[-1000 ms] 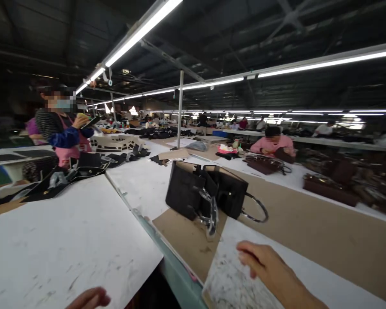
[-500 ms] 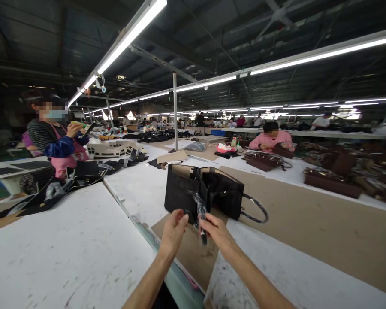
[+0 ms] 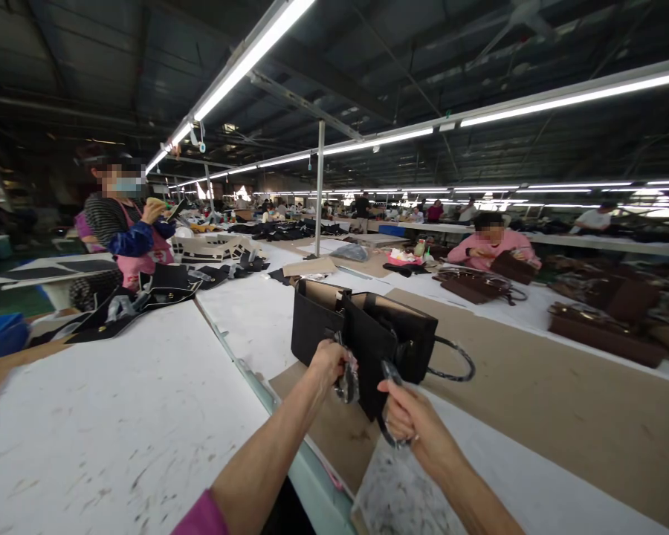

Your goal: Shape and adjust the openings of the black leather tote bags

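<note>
A black handbag (image 3: 317,323) stands upright with its top open, showing a tan lining. My left hand (image 3: 330,360) is closed at the bag's near side, on a dark handle piece (image 3: 347,385) wrapped in clear plastic. A little lower and to the right, my right hand (image 3: 412,416) grips a dark curved handle (image 3: 391,371), also in plastic. Whether both hands hold parts of one handle I cannot tell. A black panel (image 3: 371,357) of the bag projects between my hands. On its right side, another plastic-wrapped handle (image 3: 457,362) loops out over the table.
Brown board (image 3: 535,379) and white paper (image 3: 117,416) cover the table. Black bag pieces (image 3: 167,290) lie left; brown bags (image 3: 602,327) lie right. A person in an apron (image 3: 137,230) stands left, and one in pink (image 3: 493,249) works across. A post (image 3: 320,193) rises beyond the bag.
My left hand has moved to the right and closed on a wrapped handle piece. My right hand has shifted right and down with a handle. The bag's near panel now projects toward me.
</note>
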`<move>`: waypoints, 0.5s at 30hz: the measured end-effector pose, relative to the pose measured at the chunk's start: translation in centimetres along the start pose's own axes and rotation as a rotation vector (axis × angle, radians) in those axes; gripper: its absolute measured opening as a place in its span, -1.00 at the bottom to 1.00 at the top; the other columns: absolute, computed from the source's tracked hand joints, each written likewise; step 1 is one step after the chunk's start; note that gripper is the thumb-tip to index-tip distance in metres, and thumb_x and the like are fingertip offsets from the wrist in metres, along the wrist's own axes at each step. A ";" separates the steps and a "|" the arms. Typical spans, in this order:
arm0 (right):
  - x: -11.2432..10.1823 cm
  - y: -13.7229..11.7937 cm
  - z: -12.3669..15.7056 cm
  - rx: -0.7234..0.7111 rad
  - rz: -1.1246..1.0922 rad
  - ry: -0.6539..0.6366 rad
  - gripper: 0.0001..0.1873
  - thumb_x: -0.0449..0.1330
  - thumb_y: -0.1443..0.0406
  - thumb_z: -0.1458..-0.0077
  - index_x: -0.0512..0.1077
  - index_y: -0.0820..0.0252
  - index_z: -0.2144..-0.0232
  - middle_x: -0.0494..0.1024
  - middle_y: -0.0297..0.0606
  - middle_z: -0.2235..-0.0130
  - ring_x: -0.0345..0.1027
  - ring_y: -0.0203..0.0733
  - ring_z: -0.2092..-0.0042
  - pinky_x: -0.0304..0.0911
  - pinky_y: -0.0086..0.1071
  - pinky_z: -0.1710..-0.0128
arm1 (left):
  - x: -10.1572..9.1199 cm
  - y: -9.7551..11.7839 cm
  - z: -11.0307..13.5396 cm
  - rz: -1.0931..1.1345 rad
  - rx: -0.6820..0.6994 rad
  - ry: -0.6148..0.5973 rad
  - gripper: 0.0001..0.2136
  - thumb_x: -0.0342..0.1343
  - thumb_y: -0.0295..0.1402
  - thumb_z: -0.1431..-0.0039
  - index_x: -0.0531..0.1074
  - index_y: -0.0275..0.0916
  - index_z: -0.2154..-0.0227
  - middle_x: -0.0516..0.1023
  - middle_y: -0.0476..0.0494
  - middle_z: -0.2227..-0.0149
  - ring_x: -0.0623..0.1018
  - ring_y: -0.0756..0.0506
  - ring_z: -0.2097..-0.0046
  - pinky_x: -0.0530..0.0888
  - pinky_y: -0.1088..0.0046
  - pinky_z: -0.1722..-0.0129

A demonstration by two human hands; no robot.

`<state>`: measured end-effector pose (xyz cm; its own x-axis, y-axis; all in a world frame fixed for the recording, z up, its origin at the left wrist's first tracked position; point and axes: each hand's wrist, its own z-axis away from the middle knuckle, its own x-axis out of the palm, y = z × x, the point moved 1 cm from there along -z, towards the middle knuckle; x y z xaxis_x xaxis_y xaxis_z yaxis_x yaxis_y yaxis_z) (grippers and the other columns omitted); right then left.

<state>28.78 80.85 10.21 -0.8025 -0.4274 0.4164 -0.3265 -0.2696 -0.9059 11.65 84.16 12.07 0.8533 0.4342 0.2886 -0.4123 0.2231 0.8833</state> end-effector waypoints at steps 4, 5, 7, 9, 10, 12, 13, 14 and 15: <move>-4.1 -5.2 0.4 -0.152 0.076 0.151 -0.57 0.28 0.04 0.16 0.37 0.29 0.41 -0.10 -0.60 0.73 -0.29 -0.51 0.69 -0.27 -0.54 0.69 | -4.2 2.0 1.3 -0.036 0.060 -0.021 -0.79 0.01 -0.36 -0.10 0.17 -0.32 0.58 0.13 0.13 0.68 0.09 0.18 0.70 0.02 0.68 0.76; -4.9 -6.3 0.7 -0.178 0.118 0.188 -0.56 0.28 0.03 0.17 0.38 0.30 0.39 -0.09 -0.60 0.73 -0.28 -0.51 0.70 -0.26 -0.54 0.70 | -5.5 2.3 1.9 -0.051 0.070 -0.031 -0.77 0.05 -0.35 -0.05 0.14 -0.30 0.59 0.10 0.15 0.70 0.03 0.19 0.72 -0.07 0.67 0.77; -5.9 -8.2 1.6 -0.218 0.204 0.242 -0.53 0.28 0.02 0.17 0.38 0.31 0.35 -0.06 -0.58 0.72 -0.24 -0.50 0.69 -0.26 -0.54 0.71 | -7.9 2.7 3.4 -0.082 0.098 -0.045 -0.72 0.14 -0.33 0.07 0.10 -0.26 0.60 0.02 0.21 0.72 -0.05 0.21 0.73 -0.17 0.68 0.76; -6.2 -9.5 2.5 -0.262 0.286 0.282 -0.51 0.26 0.01 0.16 0.38 0.31 0.33 -0.03 -0.56 0.71 -0.22 -0.48 0.69 -0.26 -0.55 0.71 | -9.3 2.6 5.2 -0.105 0.129 -0.068 -0.69 0.20 -0.27 0.14 0.12 -0.25 0.57 -0.05 0.24 0.73 -0.09 0.21 0.72 -0.20 0.68 0.75; -6.0 -10.0 2.8 -0.290 0.324 0.302 -0.51 0.25 0.00 0.16 0.38 0.31 0.33 -0.01 -0.55 0.71 -0.21 -0.47 0.69 -0.26 -0.55 0.72 | -9.6 2.5 6.2 -0.112 0.148 -0.085 -0.68 0.20 -0.22 0.15 0.15 -0.25 0.54 -0.06 0.24 0.72 -0.10 0.21 0.72 -0.21 0.68 0.75; -5.6 -10.7 3.4 -0.361 0.394 0.340 -0.51 0.24 -0.01 0.16 0.38 0.30 0.33 0.02 -0.53 0.71 -0.18 -0.46 0.68 -0.27 -0.54 0.72 | -9.7 2.2 8.0 -0.124 0.181 -0.126 -0.66 0.19 -0.14 0.14 0.22 -0.26 0.46 -0.08 0.24 0.72 -0.12 0.20 0.71 -0.20 0.67 0.75; -5.4 -11.1 3.7 -0.402 0.423 0.361 -0.52 0.24 -0.01 0.16 0.38 0.29 0.33 0.02 -0.51 0.70 -0.17 -0.45 0.68 -0.27 -0.54 0.72 | -9.6 2.0 8.9 -0.134 0.194 -0.144 -0.65 0.17 -0.11 0.14 0.23 -0.26 0.43 -0.08 0.24 0.72 -0.13 0.20 0.71 -0.20 0.66 0.76; -5.3 -11.5 4.0 -0.443 0.444 0.385 -0.54 0.24 0.00 0.16 0.38 0.27 0.34 0.03 -0.50 0.70 -0.16 -0.44 0.67 -0.27 -0.53 0.72 | -9.6 1.8 9.8 -0.149 0.201 -0.163 -0.63 0.17 -0.09 0.13 0.24 -0.27 0.40 -0.08 0.24 0.72 -0.13 0.19 0.71 -0.19 0.65 0.76; -5.2 -11.9 4.4 -0.479 0.464 0.412 -0.57 0.23 0.01 0.14 0.38 0.25 0.35 0.02 -0.49 0.69 -0.16 -0.43 0.67 -0.27 -0.52 0.71 | -9.6 1.6 10.5 -0.169 0.199 -0.180 -0.62 0.16 -0.08 0.12 0.25 -0.27 0.38 -0.08 0.24 0.72 -0.14 0.19 0.71 -0.19 0.65 0.76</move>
<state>39.06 82.53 19.17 -0.9996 -0.0253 0.0098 -0.0169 0.3005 -0.9536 6.13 71.14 14.55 0.9547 0.2396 0.1763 -0.2039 0.0956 0.9743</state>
